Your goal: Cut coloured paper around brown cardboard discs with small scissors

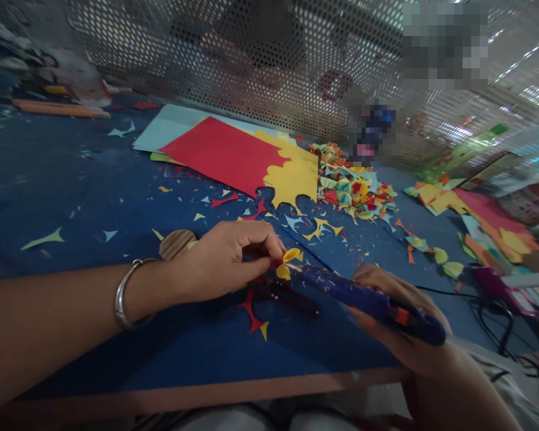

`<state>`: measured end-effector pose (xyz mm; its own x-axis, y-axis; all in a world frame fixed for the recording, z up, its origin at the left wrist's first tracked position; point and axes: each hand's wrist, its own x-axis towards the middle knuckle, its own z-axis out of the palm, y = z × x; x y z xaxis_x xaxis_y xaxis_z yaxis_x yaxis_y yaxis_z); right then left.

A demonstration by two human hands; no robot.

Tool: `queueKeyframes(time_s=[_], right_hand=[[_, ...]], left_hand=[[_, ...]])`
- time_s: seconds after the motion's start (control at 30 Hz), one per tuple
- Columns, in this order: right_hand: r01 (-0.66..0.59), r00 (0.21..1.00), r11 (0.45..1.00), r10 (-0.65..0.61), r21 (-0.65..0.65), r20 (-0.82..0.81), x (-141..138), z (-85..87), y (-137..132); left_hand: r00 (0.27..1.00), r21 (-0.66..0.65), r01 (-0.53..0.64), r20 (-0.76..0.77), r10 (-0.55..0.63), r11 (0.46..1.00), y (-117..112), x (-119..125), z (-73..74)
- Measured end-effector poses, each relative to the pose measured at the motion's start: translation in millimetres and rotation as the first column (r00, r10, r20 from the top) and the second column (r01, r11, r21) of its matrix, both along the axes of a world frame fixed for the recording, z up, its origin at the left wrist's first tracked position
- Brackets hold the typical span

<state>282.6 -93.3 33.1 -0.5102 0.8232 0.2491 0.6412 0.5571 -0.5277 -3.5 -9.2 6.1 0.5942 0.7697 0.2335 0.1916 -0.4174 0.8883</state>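
My left hand (233, 257), with a silver bangle at the wrist, pinches a small folded yellow paper piece (288, 263) between thumb and forefinger. A bit of red shows at the fingertips. My right hand (404, 311) is wrapped round a blue glue gun (345, 290) with an orange part near its back end. The gun's narrow tip meets the yellow piece or lies right beside it; which one I cannot tell. Under the hands lies a dark, slender tool (291, 299), partly hidden. A round piece of corrugated cardboard (178, 243) sits behind my left wrist.
Red paper (224, 152) and scalloped yellow paper (296, 173) lie behind my hands. To their right is a heap of small folded paper pieces (357, 188). Scraps litter the blue table (94, 203). A perforated metal panel (233, 66) stands behind. Dark cables (505, 335) lie at right.
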Motion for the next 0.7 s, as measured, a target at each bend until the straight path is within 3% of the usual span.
queueKeyframes(time_s=[0.4, 0.7], right_hand=[[-0.014, 0.999, 1.0, 0.013, -0.022, -0.045, -2.4, -1.5, 0.6], [0.083, 0.981, 0.996, -0.079, 0.017, -0.175, -0.7, 4.7, -4.9]], left_hand=[[1.0, -0.035, 0.02, 0.007, -0.019, 0.999, -1.0, 0.8, -1.4], [0.997, -0.209, 0.074, 0.052, -0.065, 0.975, 3.0, 2.8, -10.4]])
